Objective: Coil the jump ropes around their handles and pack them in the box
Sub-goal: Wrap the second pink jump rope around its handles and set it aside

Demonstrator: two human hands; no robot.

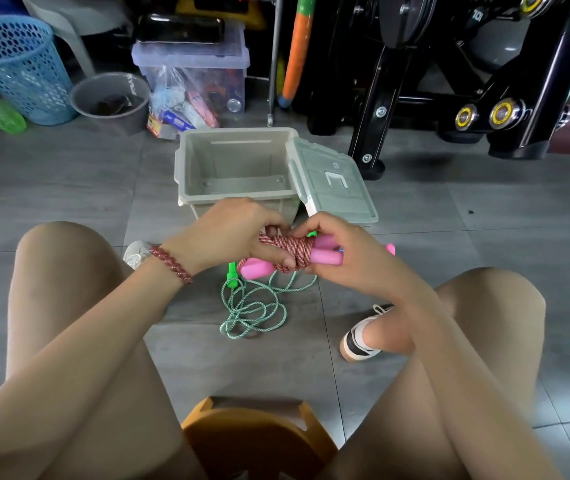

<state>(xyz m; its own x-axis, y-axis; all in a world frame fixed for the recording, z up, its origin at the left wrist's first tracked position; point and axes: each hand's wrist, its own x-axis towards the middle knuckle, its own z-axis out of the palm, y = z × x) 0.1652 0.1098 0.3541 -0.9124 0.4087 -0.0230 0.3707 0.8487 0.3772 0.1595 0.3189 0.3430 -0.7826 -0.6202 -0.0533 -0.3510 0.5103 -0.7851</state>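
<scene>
I hold a pink jump rope (292, 251) between my knees; its red-and-white cord is wound in a thick bundle round the two pink handles. My left hand (228, 233) grips the coiled cord from the left. My right hand (342, 254) holds the handle ends and pinches the cord at the top. Below, on the floor, a green jump rope (252, 310) lies in loose loops with one green handle (231, 275) showing. The grey box (238, 168) stands open just beyond my hands, with nothing inside.
The box's lid (335, 185) leans against its right side. Behind are a clear storage bin (193, 71), a grey bucket (110, 98), a blue basket (16, 67) and black exercise equipment (449, 81). An orange stool (259, 438) is under me. My shoe (363, 334) is right of the green rope.
</scene>
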